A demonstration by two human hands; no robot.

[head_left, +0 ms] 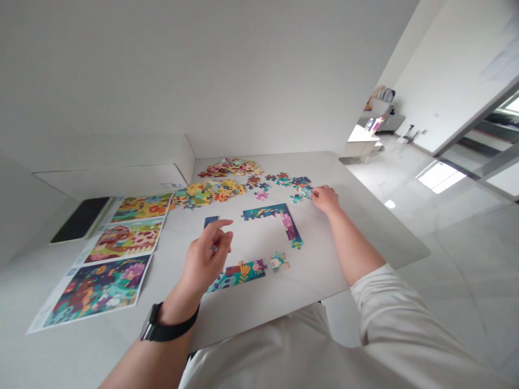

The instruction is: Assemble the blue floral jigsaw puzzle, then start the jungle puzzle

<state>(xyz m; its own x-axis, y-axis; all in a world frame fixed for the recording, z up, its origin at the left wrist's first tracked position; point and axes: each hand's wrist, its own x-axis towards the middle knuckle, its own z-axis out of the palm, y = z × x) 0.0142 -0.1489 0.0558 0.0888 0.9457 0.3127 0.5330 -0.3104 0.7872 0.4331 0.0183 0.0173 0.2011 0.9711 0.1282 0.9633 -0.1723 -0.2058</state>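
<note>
My left hand (207, 254) hovers over the white table (365, 216), fingers loosely curled with the forefinger stretched forward; a small blue puzzle piece seems pinched under them. A blue piece (211, 220) lies just beyond it. My right hand (325, 199) reaches to the loose blue and teal pieces (292, 182), fingers closed on one at its tips. Between the hands lies a joined L-shaped corner section (279, 217). A joined bottom strip (240, 273) and a small teal cluster (279, 261) lie near me.
Heaps of yellow pieces (211, 192) and red pieces (231, 167) lie at the far side. A sheet with three reference pictures (113, 259) lies left. A white box (117, 167) and a dark phone-like slab (81, 219) sit far left. The table's edge is right.
</note>
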